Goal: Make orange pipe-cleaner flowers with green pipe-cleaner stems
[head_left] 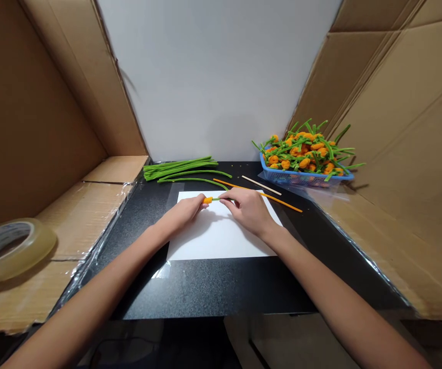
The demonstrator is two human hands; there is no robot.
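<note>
Over the white paper (209, 238), my left hand (187, 211) is closed on a coiled orange pipe cleaner (207, 200). A green pipe cleaner (216, 199) sticks out of the coil toward the right. My right hand (248, 209) pinches the far end of that green piece between thumb and fingers. Just beyond my hands lies a straight orange pipe cleaner (288, 204), partly hidden behind the right hand. A thin pale stick (261, 185) rests a little farther back.
A bundle of green pipe cleaners (180, 168) lies at the back left. At the back right, a blue basket (301, 178) is heaped with orange-and-green pipe cleaner pieces (305, 148). A tape roll (42, 243) sits far left on cardboard. Cardboard walls flank the black table (221, 289).
</note>
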